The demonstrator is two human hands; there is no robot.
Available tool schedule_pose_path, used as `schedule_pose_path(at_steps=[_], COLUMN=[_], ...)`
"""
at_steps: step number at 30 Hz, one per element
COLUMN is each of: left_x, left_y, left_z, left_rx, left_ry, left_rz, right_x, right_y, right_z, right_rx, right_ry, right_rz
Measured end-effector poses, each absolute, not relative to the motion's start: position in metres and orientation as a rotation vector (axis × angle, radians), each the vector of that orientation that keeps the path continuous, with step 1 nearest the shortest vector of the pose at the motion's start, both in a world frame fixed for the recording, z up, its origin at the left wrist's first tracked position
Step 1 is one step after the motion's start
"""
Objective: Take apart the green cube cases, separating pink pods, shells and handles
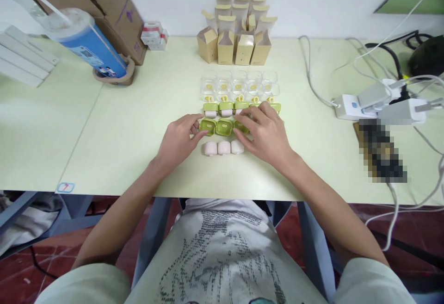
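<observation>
**A:** While your forearms come up from the bottom of the frame, where do your hands sit?

**B:** Both meet at the centre of the frame, on the pale tabletop [121, 123]. Your left hand [178, 139] is curled loosely, thumb and fingertips pinching the leftmost of the green trays [207, 126]. Your right hand [267, 130] lies flat and spread, palm down, fingers covering the right end of that same green row; I cannot tell whether it grips anything beneath.

**A:** How are the small pieces laid out around them?

**B:** Just below the green trays, three pink pieces [224, 147] lie side by side between your hands. Just above the trays runs a row of green-topped pink units [226, 108], and above that a block of clear cases [239, 85] with yellow marks inside, set in tidy rows.

**A:** And farther up?

**B:** A cluster of open tan cartons [236, 35] stands upright at the upper centre, against the white wall. In the upper left, a blue-labelled roll [86, 40] rests on a holder beside a brown cardboard box [114, 8], with a small red and white box [152, 33] just to their right. At the right edge, a white power strip [360, 105] sits among grey and black cables [312, 72], near a blurred-out object.
</observation>
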State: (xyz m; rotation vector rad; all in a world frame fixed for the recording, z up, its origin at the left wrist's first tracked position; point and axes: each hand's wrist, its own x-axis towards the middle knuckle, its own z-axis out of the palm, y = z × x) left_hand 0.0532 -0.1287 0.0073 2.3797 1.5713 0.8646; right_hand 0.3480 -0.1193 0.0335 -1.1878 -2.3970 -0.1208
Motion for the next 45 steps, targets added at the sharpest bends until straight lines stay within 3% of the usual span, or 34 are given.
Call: schedule_pose_path(at_steps=[11, 19, 28, 32, 35, 41, 45], left_x=[0.059, 0.053, 0.056, 0.054, 0.065, 0.122, 0.137], left_y=[-0.125, -0.136, -0.128, -0.134, -0.147, -0.165, -0.165], left_z=[0.009, 0.012, 0.005, 0.015, 0.036, 0.062, 0.055], left_rx=[2.296, 2.297, 2.413, 2.405, 2.390, 2.422, 2.366], left_ry=[1.619, 1.483, 1.575, 1.600, 1.570, 1.070, 1.058], left_rz=[0.898, 0.838, 0.724, 0.839, 1.079, 1.290, 1.375], right_x=[0.332, 0.399, 0.397, 0.405, 0.409, 0.377, 0.360], right_y=[-0.104, -0.128, -0.133, -0.135, -0.146, -0.171, -0.178], right_z=[0.035, 0.046, 0.026, 0.029, 0.038, 0.046, 0.043], right_rx=[-1.134, -1.291, -1.321, -1.278, -1.154, -0.880, -0.908], right_ry=[-2.518, -2.301, -2.428, -2.336, -2.093, -1.719, -1.724], right_rz=[-0.077, -0.077, -0.217, -0.211, -0.007, 0.790, 0.812])
